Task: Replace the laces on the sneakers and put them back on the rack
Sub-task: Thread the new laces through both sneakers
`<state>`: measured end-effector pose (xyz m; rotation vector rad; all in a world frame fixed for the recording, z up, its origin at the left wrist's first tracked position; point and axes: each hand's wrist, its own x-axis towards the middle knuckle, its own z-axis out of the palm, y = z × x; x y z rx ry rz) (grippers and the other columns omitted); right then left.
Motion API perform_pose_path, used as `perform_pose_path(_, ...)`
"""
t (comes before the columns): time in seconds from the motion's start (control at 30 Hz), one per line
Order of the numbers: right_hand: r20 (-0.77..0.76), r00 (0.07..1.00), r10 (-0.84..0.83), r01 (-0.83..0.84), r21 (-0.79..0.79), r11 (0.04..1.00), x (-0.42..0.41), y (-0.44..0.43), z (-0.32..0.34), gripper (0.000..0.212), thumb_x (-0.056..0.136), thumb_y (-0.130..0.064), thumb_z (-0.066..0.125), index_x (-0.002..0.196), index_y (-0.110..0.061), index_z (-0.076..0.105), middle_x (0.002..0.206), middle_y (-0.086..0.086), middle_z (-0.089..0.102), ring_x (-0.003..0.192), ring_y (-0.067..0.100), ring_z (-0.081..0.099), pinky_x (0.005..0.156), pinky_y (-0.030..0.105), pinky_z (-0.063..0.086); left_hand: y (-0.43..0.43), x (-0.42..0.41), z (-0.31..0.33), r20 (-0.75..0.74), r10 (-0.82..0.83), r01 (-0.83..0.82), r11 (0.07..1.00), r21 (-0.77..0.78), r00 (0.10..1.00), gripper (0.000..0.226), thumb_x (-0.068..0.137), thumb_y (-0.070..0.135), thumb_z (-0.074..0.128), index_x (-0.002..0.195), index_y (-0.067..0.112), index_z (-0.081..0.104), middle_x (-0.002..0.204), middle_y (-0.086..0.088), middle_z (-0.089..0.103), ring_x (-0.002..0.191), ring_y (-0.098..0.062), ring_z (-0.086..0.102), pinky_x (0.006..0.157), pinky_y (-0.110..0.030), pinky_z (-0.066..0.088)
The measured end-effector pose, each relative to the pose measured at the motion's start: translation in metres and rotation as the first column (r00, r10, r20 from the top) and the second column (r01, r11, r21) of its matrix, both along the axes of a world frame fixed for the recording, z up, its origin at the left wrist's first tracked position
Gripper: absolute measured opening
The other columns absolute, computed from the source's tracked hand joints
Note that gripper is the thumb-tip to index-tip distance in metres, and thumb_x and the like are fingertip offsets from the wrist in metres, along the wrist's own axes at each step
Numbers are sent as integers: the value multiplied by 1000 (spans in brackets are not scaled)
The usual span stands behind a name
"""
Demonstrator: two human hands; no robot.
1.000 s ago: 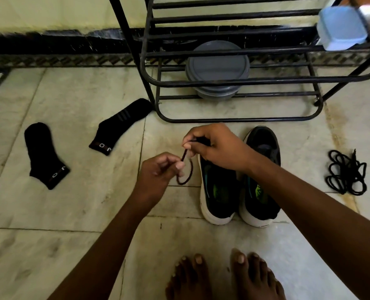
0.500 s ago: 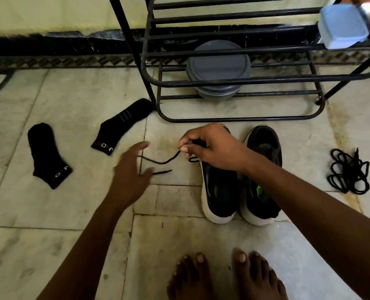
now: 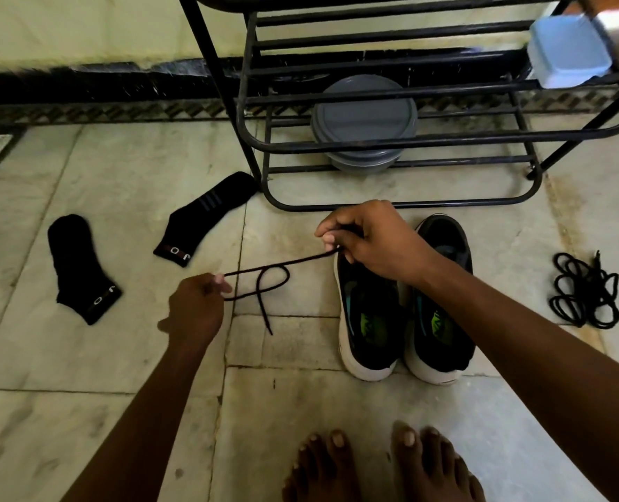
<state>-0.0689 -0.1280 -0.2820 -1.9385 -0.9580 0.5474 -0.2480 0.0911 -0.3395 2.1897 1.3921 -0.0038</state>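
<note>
Far left on the floor lies a black ankle sock (image 3: 83, 269), and its mate (image 3: 206, 219) sits nearer the rack, toe almost at the rack's foot. The left hand (image 3: 195, 309) has its fingers curled in, pinching one end of a black lace (image 3: 282, 263) between thumb and fingertips. From there the lace runs taut to the right hand (image 3: 377, 244), with a slack loop and a loose tip on the tile. The right hand's curled fingers pinch the lace over the toe of the near sneaker (image 3: 369, 331), hiding its front. The second sneaker (image 3: 442, 320) stands touching it, both with toes toward the black metal shoe rack (image 3: 264, 146), on the floor just in front of it. On the rack's low shelf sits a grey round lidded container (image 3: 364, 121); higher, at right, is a pale blue box (image 3: 568, 50). A tangled bundle of black laces (image 3: 585, 289) lies well to the right. Bare feet (image 3: 384, 461) show at the bottom edge (the person's own). The floor (image 3: 119, 356) is pale, stained marble tile, meeting a cream wall above a dark skirting band.
</note>
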Motion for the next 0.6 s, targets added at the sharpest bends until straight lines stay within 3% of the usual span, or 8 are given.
perform_pose_path(0.13, -49, 998, 29, -28, 17, 999, -8, 8, 3, 14, 99, -6, 63, 103, -4, 75, 83, 1, 77, 62, -7, 63, 63, 7, 44, -1, 3, -4, -342, -143, 208, 965, 161, 929, 23, 101, 27, 55, 117, 32, 71, 130, -8, 58, 125, -36, 47, 103, -57, 30)
perform_pose_path(0.17, -54, 998, 37, -36, 24, 999, -10, 10, 3, 14, 99, -7, 63, 103, -5, 75, 83, 0, 77, 62, -4, 63, 64, 9, 44, -1, 7, -9, -275, -243, 288, 948, 136, 930, 31, 97, 25, 59, 126, 32, 67, 139, -7, 52, 131, -35, 42, 106, -57, 31)
perform_pose_path(0.23, -60, 997, 56, -53, 45, 998, -12, 14, 5, 14, 99, -8, 63, 104, -7, 76, 82, -1, 77, 62, 0, 64, 63, 15, 48, -8, 15, -11, 136, -499, 505, 863, -8, 856, 53, 87, 34, 68, 138, 39, 56, 154, -1, 40, 142, -28, 35, 112, -54, 34)
perform_pose_path(0.3, -59, 996, 60, -55, 82, 995, -15, 16, 7, 15, 99, -6, 62, 104, -7, 76, 84, 0, 77, 70, 0, 69, 65, 18, 53, -31, 23, 1, 435, -514, 646, 723, -243, 739, 62, 77, 53, 76, 134, 58, 51, 156, 12, 27, 149, -17, 26, 110, -44, 42)
perform_pose_path(0.37, -44, 999, 29, -24, 108, 994, -15, 15, 7, 16, 99, -4, 61, 105, -5, 76, 87, 0, 77, 78, 1, 72, 71, 16, 55, -52, 26, 10, 501, -465, 674, 609, -418, 730, 52, 75, 59, 81, 123, 57, 62, 148, 15, 29, 147, -8, 28, 107, -37, 47)
perform_pose_path(0.43, 21, 999, -26, 23, 116, 993, -14, 12, 6, 17, 99, -5, 62, 107, -5, 76, 87, -2, 77, 72, 2, 71, 69, 14, 52, -65, 29, 18, 546, -399, 654, 624, -428, 737, 18, 88, 48, 69, 102, 38, 75, 133, 8, 42, 132, -1, 42, 103, -27, 45)
perform_pose_path(0.53, -43, 994, -99, 103, 110, 988, -9, 5, 3, 20, 102, -6, 57, 112, -5, 74, 93, 1, 78, 63, 15, 72, 67, 32, 61, -56, 30, 14, 553, -248, 517, 754, -405, 795, 37, 106, 36, 49, 80, 30, 74, 113, 3, 63, 101, -7, 60, 84, -27, 45)
perform_pose_path(0.6, -89, 988, -127, 137, 107, 985, -5, 0, 1, 22, 104, -5, 54, 116, -3, 73, 97, 4, 77, 67, 19, 74, 72, 40, 63, -33, 27, -4, 458, -188, 369, 863, -346, 869, 44, 108, 35, 48, 74, 24, 74, 94, 2, 73, 93, -7, 67, 88, -32, 49)
